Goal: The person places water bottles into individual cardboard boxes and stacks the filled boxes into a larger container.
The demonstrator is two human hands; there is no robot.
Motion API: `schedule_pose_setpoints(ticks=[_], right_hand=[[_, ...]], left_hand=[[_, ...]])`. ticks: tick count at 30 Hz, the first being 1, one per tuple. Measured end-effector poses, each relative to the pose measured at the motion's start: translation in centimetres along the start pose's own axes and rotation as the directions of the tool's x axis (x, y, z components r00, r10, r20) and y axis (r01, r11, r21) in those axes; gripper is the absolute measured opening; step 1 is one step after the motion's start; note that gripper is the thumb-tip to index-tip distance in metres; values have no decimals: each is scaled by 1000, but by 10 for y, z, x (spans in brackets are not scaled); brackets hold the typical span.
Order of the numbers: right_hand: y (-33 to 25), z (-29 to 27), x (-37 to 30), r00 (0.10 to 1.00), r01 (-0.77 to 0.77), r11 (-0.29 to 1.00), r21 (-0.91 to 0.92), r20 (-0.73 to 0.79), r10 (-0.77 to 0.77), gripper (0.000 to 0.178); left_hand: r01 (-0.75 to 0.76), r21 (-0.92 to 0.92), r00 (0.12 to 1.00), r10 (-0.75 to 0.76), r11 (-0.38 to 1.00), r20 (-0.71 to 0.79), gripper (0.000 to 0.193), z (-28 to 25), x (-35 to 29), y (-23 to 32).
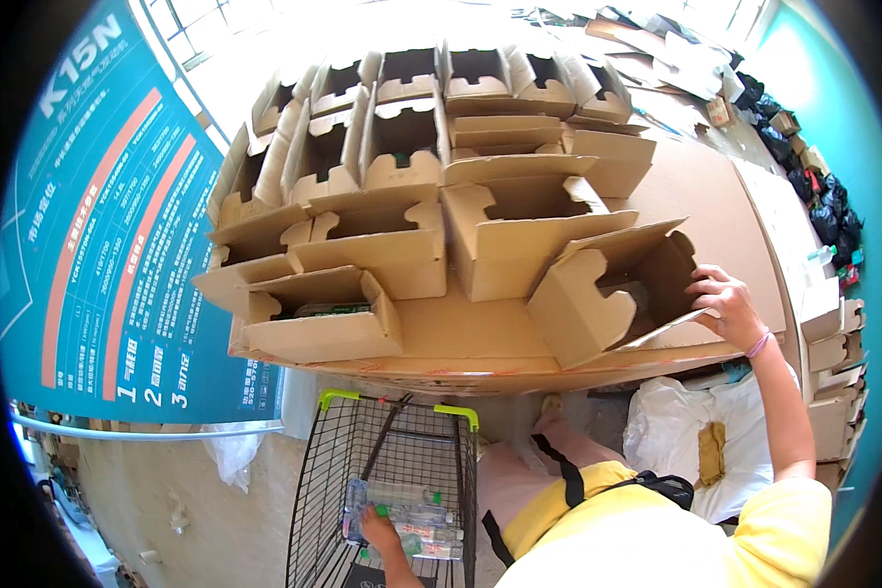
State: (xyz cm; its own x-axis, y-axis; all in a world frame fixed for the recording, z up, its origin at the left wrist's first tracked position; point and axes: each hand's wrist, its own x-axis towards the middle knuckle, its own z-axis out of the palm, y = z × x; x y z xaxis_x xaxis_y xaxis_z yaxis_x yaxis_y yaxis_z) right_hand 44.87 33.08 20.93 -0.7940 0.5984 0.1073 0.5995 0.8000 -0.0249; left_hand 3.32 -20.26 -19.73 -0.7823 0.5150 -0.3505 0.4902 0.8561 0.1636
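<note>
My right hand grips the upper edge of an open cardboard box at the table's front right, thumb and fingers closed on its wall. That box leans to one side, and something dim and clear shows inside it. Down to the left, my left hand is in a black wire shopping cart, its fingers closed at a clear plastic bottle beside a green cap. More clear bottles with green caps lie next to it in the cart. The hand partly hides the bottle it touches.
Several open cardboard boxes stand close together on a cardboard-covered table. One front box holds green-topped contents. A blue printed banner stands at left. White sacks lie below the table's right side; black bags line the far-right wall.
</note>
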Motion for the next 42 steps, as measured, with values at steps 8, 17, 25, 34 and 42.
schedule_pose_setpoints(ticks=[8, 17, 25, 34, 42], right_hand=[[21, 0, -4, 986, 164, 985, 47, -24, -163, 17], [54, 16, -10, 947, 294, 916, 275, -210, -241, 16], [57, 24, -17, 938, 275, 889, 365, -306, -164, 13], [63, 38, -14, 899, 292, 875, 385, -423, -114, 11], [58, 34, -13, 912, 292, 868, 402, -390, -126, 13]], left_hand=[[-318, -412, 784, -8, 854, -620, 38, -202, -53, 169], [-967, -223, 237, 119, 123, -964, 50, -383, -96, 449], [-934, -307, 267, 926, 181, -268, 34, -376, -97, 622], [-970, -84, 131, 778, 230, 614, 22, -228, -29, 686], [-926, -224, 193, 893, 302, 407, 28, -135, -8, 675]])
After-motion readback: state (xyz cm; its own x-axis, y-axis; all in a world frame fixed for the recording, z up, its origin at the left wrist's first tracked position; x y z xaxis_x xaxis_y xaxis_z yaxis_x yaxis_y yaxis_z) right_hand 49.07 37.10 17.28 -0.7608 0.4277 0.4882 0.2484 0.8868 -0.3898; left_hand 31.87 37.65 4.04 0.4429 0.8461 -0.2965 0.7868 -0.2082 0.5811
